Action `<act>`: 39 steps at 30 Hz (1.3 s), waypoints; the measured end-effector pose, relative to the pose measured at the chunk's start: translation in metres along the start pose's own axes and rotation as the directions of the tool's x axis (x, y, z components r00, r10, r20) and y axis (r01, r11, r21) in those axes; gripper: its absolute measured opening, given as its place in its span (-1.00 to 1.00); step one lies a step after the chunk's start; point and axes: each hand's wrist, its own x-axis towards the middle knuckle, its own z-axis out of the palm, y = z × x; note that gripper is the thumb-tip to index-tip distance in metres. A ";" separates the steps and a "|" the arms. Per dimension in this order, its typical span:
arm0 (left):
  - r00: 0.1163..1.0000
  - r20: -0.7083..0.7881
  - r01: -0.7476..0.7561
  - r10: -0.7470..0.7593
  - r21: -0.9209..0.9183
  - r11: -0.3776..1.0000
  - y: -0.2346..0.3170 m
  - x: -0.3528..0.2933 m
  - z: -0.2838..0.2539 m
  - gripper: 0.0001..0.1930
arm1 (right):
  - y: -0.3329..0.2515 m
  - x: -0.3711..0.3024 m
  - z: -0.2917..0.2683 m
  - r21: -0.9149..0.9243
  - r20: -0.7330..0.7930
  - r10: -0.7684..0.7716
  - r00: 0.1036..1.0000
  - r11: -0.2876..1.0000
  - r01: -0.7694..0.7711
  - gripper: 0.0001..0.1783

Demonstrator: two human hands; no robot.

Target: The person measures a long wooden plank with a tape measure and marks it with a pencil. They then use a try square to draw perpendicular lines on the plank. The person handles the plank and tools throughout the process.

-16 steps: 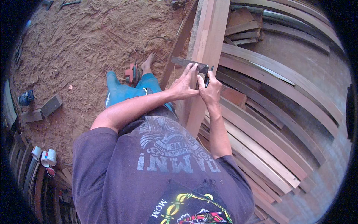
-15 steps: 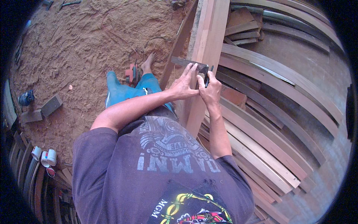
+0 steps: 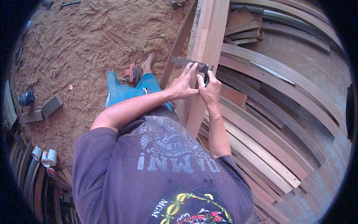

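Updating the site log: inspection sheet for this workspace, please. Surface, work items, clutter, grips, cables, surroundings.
Surface: long reddish-brown timber beneath both hands.
Work items: metal square across the timber; dark pen.
Left grip: fingers extended, fingertips at the square's blade.
Right grip: closed on the pen, thumb by the square.
Clutter: red power tool between the feet; blue tool and grey blocks on the ground; white containers lower left.
Cables: thin reddish line over the ground; connection unclear.
Surroundings: sawdust-covered ground left; many loose planks right.
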 end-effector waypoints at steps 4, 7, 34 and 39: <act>1.000 0.013 0.006 -0.006 -0.008 1.000 0.001 0.002 0.000 0.34 | -0.003 0.002 -0.008 0.014 0.063 0.029 0.998 0.999 -0.030 -0.63; 1.000 -0.007 0.014 -0.014 0.008 1.000 0.006 0.002 -0.001 0.37 | -0.008 0.017 -0.036 0.154 0.100 0.024 0.995 0.987 -0.040 -0.52; 0.999 -0.025 0.033 -0.034 -0.028 0.999 0.006 0.002 0.002 0.38 | -0.009 0.028 -0.020 -0.003 0.169 0.055 0.984 0.998 -0.055 -0.63; 0.999 -0.039 0.024 -0.025 -0.037 0.999 0.000 0.004 0.006 0.38 | 0.001 0.018 -0.006 -0.014 0.091 0.065 0.994 0.998 -0.064 -0.65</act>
